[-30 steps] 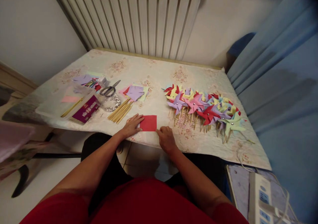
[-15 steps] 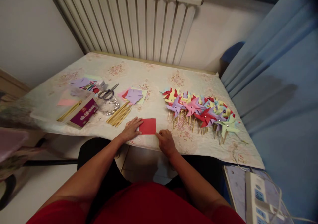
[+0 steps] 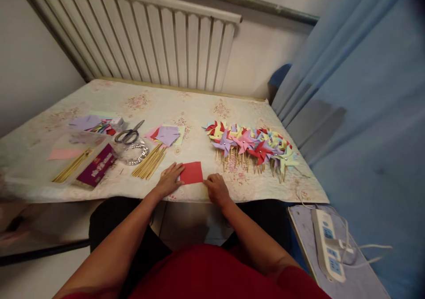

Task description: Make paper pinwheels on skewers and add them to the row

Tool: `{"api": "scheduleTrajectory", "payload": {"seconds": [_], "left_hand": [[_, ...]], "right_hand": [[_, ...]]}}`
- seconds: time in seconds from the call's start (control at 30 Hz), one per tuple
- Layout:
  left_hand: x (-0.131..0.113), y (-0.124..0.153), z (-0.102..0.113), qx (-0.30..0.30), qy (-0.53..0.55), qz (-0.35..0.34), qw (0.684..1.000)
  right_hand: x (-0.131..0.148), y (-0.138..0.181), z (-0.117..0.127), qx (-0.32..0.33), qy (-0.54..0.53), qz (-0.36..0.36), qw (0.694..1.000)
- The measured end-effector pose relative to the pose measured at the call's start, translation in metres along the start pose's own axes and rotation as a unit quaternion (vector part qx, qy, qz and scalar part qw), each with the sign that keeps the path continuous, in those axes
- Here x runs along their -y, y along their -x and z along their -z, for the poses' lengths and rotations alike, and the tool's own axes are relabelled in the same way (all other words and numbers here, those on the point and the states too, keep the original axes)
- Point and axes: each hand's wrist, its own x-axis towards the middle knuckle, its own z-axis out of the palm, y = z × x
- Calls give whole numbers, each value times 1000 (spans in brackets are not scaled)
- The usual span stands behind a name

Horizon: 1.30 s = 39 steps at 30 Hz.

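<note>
Apparent flattening step: left hand (image 3: 170, 180), open and flat, presses the red square paper sheet (image 3: 191, 173) onto the counter (image 3: 199, 109). Right hand (image 3: 216, 189) curls at the sheet's near right corner; its grip cannot be determined. Any crease calls for aligned edges.

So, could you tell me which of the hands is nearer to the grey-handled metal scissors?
Left. The left hand, on the red paper square's left edge, is down-right of the scissors; the right hand is farther right, beyond the paper.
</note>
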Motion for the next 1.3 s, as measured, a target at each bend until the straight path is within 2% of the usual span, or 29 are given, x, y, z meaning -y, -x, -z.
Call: {"api": "scheduleTrajectory", "payload": {"seconds": [0.87,1.3], "left_hand": [[4,-3,-4,-21,-8,-8,1000],[-2,2,1,-10,11,-2,1000]], "right_hand": [[-1,-2,-3,-13,3,-10,1000],[2,1,2,-45,-74,-23,996]]}}
